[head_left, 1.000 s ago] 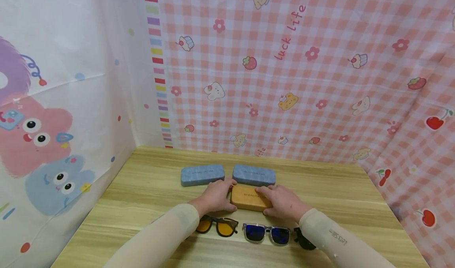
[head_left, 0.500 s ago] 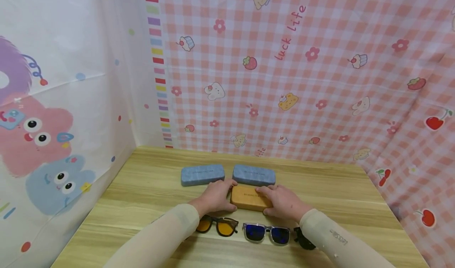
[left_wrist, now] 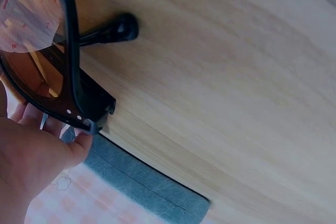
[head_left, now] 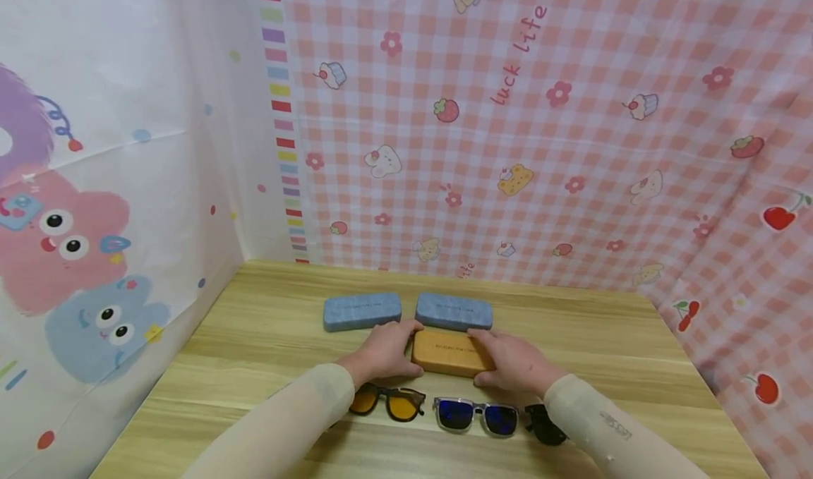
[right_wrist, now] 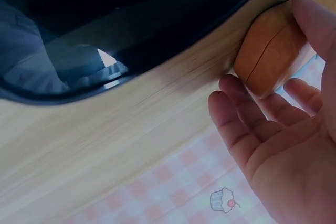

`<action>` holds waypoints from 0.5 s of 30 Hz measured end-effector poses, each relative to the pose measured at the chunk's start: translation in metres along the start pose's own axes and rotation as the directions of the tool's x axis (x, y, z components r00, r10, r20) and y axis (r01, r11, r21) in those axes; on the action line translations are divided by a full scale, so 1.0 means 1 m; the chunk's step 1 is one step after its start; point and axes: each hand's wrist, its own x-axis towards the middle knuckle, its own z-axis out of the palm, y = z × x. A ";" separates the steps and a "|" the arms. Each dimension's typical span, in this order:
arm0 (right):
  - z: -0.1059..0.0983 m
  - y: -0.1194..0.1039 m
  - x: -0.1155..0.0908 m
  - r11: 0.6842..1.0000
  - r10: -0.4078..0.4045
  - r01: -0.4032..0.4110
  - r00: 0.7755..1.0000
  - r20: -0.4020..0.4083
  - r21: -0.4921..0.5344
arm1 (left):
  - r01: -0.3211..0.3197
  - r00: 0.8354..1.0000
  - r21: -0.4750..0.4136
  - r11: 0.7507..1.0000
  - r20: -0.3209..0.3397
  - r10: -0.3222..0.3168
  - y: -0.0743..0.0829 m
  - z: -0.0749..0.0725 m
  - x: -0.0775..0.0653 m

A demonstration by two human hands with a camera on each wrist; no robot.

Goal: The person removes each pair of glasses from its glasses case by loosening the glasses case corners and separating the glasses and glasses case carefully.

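Note:
An orange glasses case (head_left: pixel 449 352) lies closed on the table. At its left end is my left hand (head_left: pixel 384 350), thumb at the near corner and fingers at the far one, bracketing the case loosely. My right hand (head_left: pixel 517 362) is around the right end; in the right wrist view its thumb touches the case (right_wrist: pixel 273 45) while several relaxed fingers spread beside the end. Sunglasses with orange lenses (head_left: pixel 389 403), a clear-framed pair with blue lenses (head_left: pixel 476 417) and a dark pair (head_left: pixel 543 426) lie in front; the right sleeve partly covers the dark pair.
Two blue glasses cases, one on the left (head_left: pixel 363 312) and one on the right (head_left: pixel 454 311), lie behind the orange case. The wooden table (head_left: pixel 591 352) ends at a pink checked cloth (head_left: pixel 495 147) behind and a white printed cloth (head_left: pixel 190 183) at the left.
My right hand has slid slightly to the right, uncovering more of the orange case's lid. The left hand and the case look unmoved.

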 end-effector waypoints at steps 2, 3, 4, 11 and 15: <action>-0.001 0.001 -0.002 1.000 0.002 -0.002 1.000 -0.004 0.007 | 0.005 1.000 -0.005 1.000 0.005 -0.005 0.001 -0.001 -0.001; -0.001 0.002 -0.003 1.000 0.000 0.001 1.000 -0.006 0.007 | 0.007 1.000 -0.005 1.000 0.007 -0.007 0.002 -0.001 -0.001; -0.001 0.003 -0.003 1.000 -0.008 0.008 1.000 -0.010 0.011 | 0.008 1.000 -0.006 1.000 0.007 -0.008 0.002 -0.002 -0.001; 0.000 0.007 -0.004 0.999 -0.040 0.040 0.999 -0.018 0.028 | 0.018 1.000 -0.007 1.000 0.015 -0.018 0.005 -0.003 -0.004; -0.001 0.009 -0.005 0.998 -0.058 0.059 0.998 -0.024 0.037 | 0.017 1.000 -0.027 0.999 0.011 -0.017 0.008 -0.003 -0.005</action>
